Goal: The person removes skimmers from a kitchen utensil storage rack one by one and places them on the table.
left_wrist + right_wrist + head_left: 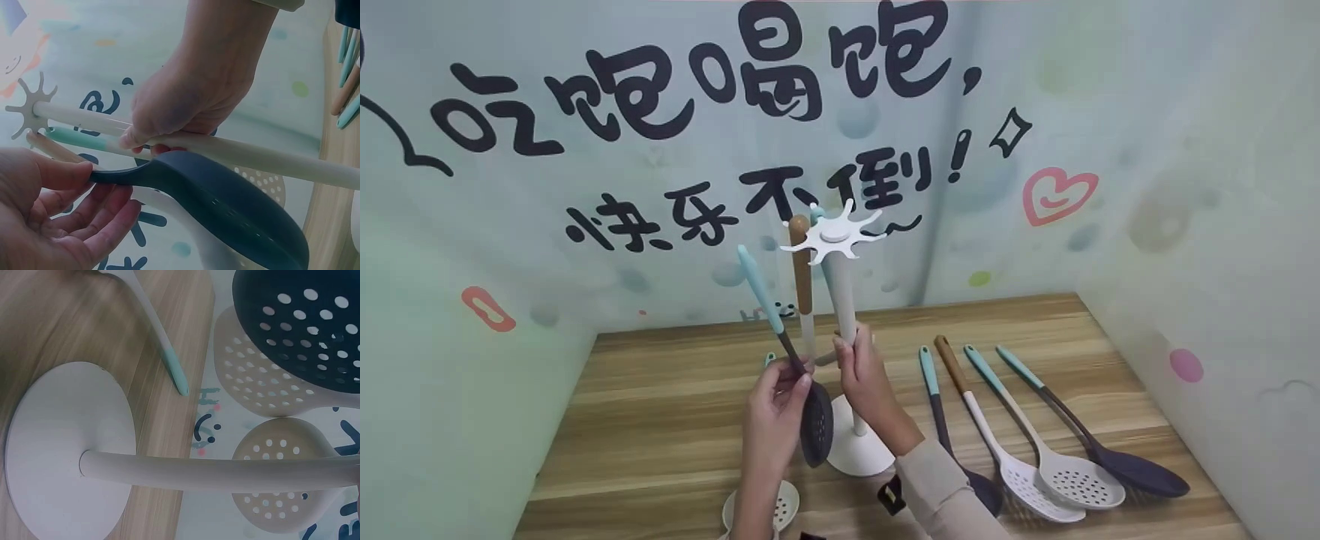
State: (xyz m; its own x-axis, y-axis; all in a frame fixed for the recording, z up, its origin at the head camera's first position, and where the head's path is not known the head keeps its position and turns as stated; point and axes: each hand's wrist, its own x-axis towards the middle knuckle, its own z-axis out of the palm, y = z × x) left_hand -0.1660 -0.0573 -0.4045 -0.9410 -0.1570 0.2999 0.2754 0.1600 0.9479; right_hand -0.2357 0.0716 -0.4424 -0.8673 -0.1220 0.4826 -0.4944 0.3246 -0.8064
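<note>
My left hand (772, 416) pinches the neck of a dark slotted spoon (817, 431) between thumb and fingers. Its turquoise handle leans up to the left, and its bowl hangs beside the white utensil stand (846, 300). The right hand (871, 379) grips the pole of that stand; its round base (50, 455) is on the table. From the star-shaped hook top (834, 236) hang a wooden-handled slotted utensil (802, 274) and a turquoise-handled skimmer, partly hidden behind the pole. Both pale perforated heads show in the right wrist view, behind the pole and dark spoon.
At the right of the wooden table (660, 390) lie a dark turquoise-handled utensil (982, 491), a white slotted turner (1035, 491), a beige skimmer (1084, 480) and a dark spoon (1140, 472). Another pale skimmer (787, 504) lies by the left forearm. Printed walls surround the table.
</note>
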